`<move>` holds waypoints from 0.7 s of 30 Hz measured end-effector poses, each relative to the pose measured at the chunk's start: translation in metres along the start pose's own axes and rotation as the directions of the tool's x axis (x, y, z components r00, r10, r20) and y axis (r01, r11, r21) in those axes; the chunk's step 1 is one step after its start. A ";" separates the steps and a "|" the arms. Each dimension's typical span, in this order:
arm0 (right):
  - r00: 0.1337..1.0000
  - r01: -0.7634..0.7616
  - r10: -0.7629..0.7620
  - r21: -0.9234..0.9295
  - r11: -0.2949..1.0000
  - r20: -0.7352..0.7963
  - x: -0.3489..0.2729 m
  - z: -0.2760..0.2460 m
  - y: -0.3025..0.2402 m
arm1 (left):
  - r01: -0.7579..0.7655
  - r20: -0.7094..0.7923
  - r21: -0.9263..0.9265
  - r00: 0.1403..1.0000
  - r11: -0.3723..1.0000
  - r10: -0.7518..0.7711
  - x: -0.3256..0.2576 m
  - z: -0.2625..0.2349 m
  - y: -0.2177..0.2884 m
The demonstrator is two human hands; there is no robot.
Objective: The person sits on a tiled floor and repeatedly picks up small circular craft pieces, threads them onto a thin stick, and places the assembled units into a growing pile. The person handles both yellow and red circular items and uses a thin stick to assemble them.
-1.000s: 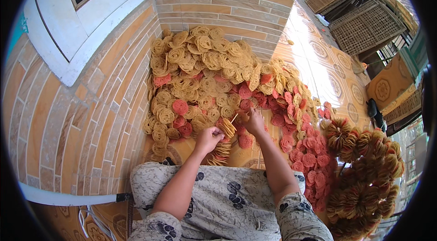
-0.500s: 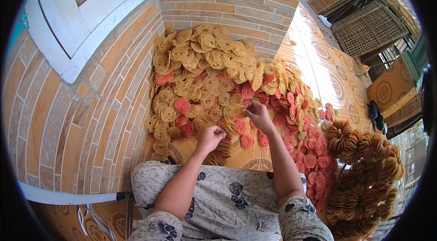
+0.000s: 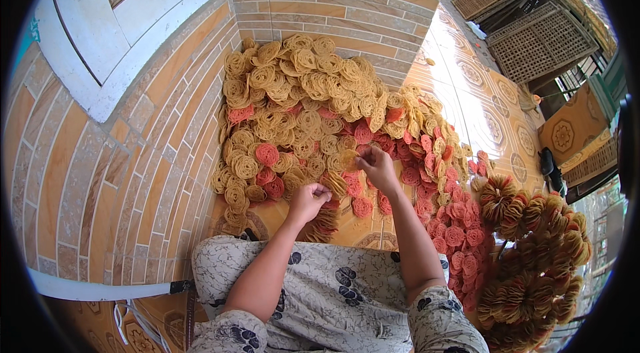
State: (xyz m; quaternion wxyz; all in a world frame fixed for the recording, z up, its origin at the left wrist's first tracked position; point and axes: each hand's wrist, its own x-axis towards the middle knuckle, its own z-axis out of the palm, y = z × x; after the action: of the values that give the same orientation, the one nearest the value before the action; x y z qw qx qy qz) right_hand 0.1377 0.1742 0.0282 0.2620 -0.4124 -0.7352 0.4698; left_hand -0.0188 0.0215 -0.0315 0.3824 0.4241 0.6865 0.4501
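Round swirled crackers, yellow and pinkish red, lie heaped in front of me; they look dried and lacy. My right hand [image 3: 377, 170] is closed in a pinch on the edge of a single yellow cracker [image 3: 348, 160], held up above the heap. Lower and to the left, the fingers of my left hand [image 3: 309, 202] are pinched together at a bunch of yellow crackers [image 3: 335, 185], packed face to face. Below that hand hangs a darker row of crackers [image 3: 323, 225], partly hidden by my wrist. Any string through them is too thin to see.
The yellow heap [image 3: 300, 80] rests against the brick-patterned wall [image 3: 313, 0]. Pink crackers [image 3: 460, 236] spread on the right, beside thick bundled crackers [image 3: 533, 286]. Woven racks [image 3: 541, 43] stand far right. A white bar [image 3: 107, 286] is at my left.
The yellow cracker in my right hand has turned slightly, showing more of its face. My hands have hardly moved.
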 end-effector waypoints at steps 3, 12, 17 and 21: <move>1.000 -0.001 0.001 0.017 1.000 -0.016 0.000 0.000 -0.002 | -0.001 0.003 -0.005 1.000 1.000 0.001 -0.001 0.000 0.003; 0.984 0.099 -0.098 -0.002 0.995 0.149 -0.005 0.000 -0.007 | -0.015 -0.015 -0.010 1.000 1.000 0.015 -0.001 0.001 -0.001; 0.936 0.099 0.040 -0.371 0.923 0.349 0.016 -0.007 0.002 | -0.036 -0.094 0.052 0.995 0.998 0.041 0.002 -0.001 -0.005; 0.924 0.306 -0.356 -0.828 0.470 0.139 0.042 0.014 0.024 | -0.027 -0.102 0.012 0.994 1.000 0.028 0.003 -0.002 -0.006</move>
State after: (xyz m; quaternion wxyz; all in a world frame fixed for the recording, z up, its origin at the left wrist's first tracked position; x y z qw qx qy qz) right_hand 0.1139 0.2085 0.0010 0.1377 -0.3487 -0.9270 -0.0096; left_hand -0.0234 0.0226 -0.0374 0.3383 0.4120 0.7017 0.4726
